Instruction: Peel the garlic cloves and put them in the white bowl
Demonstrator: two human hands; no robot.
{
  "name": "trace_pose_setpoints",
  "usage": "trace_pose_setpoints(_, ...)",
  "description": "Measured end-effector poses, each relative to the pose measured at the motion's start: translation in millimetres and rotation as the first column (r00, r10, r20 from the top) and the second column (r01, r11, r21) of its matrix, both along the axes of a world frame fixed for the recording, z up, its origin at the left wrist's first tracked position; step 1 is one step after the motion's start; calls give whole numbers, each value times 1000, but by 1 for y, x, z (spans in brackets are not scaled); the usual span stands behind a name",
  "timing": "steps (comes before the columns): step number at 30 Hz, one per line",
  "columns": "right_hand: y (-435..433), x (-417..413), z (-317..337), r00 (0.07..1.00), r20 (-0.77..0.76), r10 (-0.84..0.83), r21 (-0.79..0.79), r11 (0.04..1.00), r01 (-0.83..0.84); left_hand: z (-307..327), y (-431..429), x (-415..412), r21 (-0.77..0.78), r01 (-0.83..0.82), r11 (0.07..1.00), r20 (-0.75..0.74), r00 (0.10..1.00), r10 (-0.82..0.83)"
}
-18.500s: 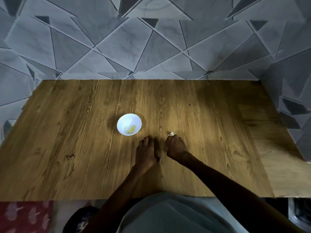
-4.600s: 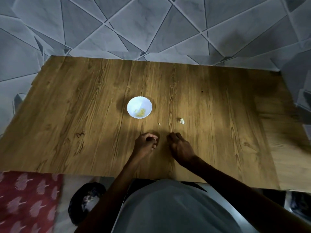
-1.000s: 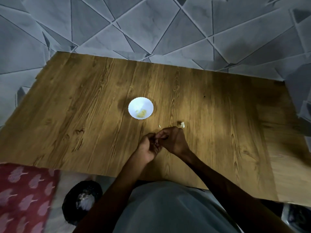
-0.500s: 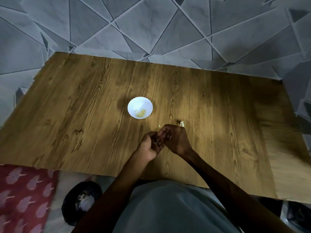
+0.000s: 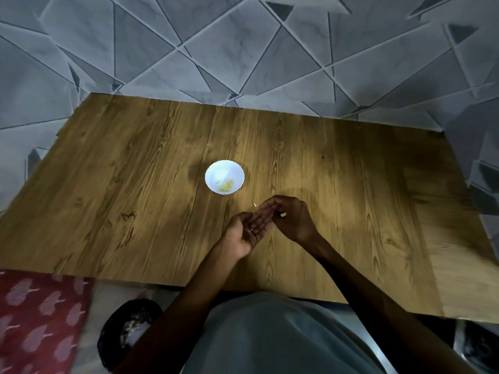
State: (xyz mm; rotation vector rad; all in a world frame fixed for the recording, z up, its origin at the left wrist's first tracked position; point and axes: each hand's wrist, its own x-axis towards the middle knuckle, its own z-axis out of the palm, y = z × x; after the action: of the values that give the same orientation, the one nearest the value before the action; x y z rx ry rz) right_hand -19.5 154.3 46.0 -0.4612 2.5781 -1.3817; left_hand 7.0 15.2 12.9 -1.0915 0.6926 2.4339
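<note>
both hands are hovering close together over the wooden table, just this side of the white bowl. the left hand is lying palm up with fingers relaxed and reaching toward the right hand. it is carrying a few tiny bits in the palm, too small to call skin or clove. the right hand is curling its fingers and pinching a small pale piece, right beside the left fingertips. whether that is a garlic clove or a scrap of peel, i cannot tell. the bowl is sitting upright near the middle of the table, apart from both hands, and yellowish peeled garlic is lying in its near side. a pale fleck is lying on the wood between the bowl and the left fingertips. a red patterned cloth and a dark round container are showing below the table's near edge, on the left.
</note>
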Motion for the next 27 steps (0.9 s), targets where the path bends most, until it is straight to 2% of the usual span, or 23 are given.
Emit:
trace_pose_setpoints(3,4,1,3,983,176,-51,-104,992,70,0,1,1,18,4,1000,-14,1000,-4)
trace_pose_setpoints(7,17,1,2,871,492,-17,-310,931,193,3,0,1,14,30,999,-17,999,-30)
trace_pose_setpoints(9,25,0,-2,828,561,26,-384,894,232,5,-1,1,18,40,999,-19,999,-39)
trace_pose_setpoints(12,30,-2,-9,816,578,-11,-355,897,263,5,-3,1,33,30,999,-21,999,-29)
trace_pose_setpoints(17,35,0,-32,823,543,-165,-149,946,288,-3,-19,6,-5,-6,1000,5,1000,6)
trace_pose_setpoints(19,33,0,-44,877,429,-215,5,972,236,-8,-29,10,-13,-30,999,29,999,30)
trace_pose_setpoints(21,29,2,-58,976,156,-148,256,961,105,-13,-39,14,-38,-48,998,49,998,49)
trace_pose_setpoints(23,25,10,-71,999,-29,-41,452,891,49,-16,-49,20,-55,-66,996,66,995,69)
trace_pose_setpoints(27,9,43,-82,974,-151,171,638,769,-37,-22,-67,35,-49,-103,994,78,991,106)
